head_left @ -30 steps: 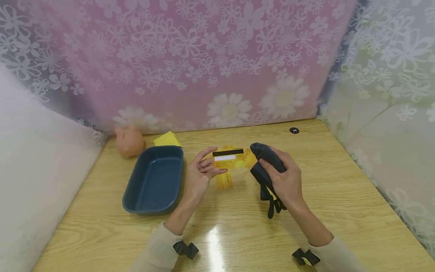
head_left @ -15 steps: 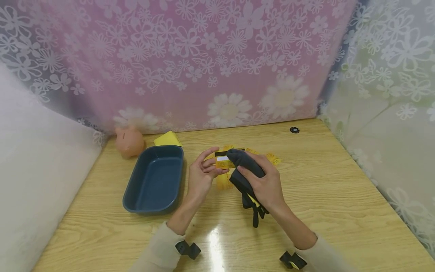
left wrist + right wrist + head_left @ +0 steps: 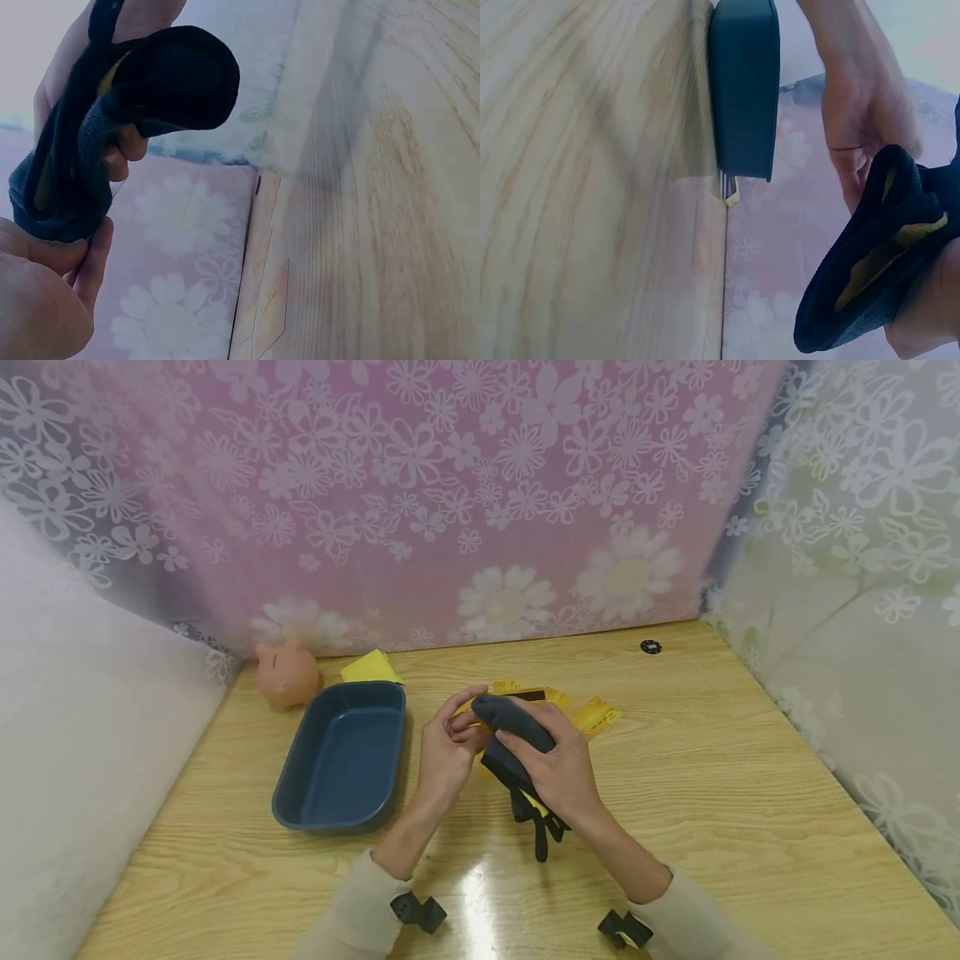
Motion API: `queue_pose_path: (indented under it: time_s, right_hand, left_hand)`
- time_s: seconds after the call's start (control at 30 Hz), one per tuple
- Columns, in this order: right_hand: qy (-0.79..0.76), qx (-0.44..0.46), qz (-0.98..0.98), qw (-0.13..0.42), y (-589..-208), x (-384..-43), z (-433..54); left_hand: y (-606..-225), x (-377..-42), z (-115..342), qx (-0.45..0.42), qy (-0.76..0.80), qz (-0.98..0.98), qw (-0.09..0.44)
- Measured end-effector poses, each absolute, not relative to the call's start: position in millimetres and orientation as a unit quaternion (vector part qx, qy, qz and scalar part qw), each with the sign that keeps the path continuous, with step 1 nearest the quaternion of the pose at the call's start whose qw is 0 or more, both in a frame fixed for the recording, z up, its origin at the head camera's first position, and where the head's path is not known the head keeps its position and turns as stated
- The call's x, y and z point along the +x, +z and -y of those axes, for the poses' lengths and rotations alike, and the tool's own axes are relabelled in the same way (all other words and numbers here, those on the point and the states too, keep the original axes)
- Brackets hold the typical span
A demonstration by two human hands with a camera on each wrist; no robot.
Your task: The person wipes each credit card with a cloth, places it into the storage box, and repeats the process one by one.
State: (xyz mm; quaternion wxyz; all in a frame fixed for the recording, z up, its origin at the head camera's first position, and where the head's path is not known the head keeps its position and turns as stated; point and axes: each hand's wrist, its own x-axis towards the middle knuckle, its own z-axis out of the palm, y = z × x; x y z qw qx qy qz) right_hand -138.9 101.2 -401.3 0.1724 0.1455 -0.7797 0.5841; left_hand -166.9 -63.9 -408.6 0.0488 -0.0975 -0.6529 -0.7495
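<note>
Head view: L & R hands close together above the pale wood-grain surface point(image 3: 735, 760).
We see the R hand point(image 3: 558, 764) curled round a dark-blue folded fabric bundle w/ dangling black strips point(image 3: 504, 712), held off the surface; the L hand point(image 3: 444, 752) pinches a yellow rectangular card w/ black stripe point(image 3: 531, 695), mostly hidden behind the bundle. We've also got yellow printed slips point(image 3: 600, 716) lying nearby, + a deep blue rectangular tub point(image 3: 348, 764) on the L hand's outer side.

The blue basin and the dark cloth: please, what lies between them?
The left hand lies between the blue basin and the dark cloth, as the head view shows.
</note>
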Motion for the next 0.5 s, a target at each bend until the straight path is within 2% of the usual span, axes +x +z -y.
queue_pose_path:
  time_s: [0.5]
  right_hand:
    - [0.561,0.105,0.8,0.184,-411,-150,-121]
  left_hand:
    - [-411,-166,66,-0.107,-0.77,0.628,0.032]
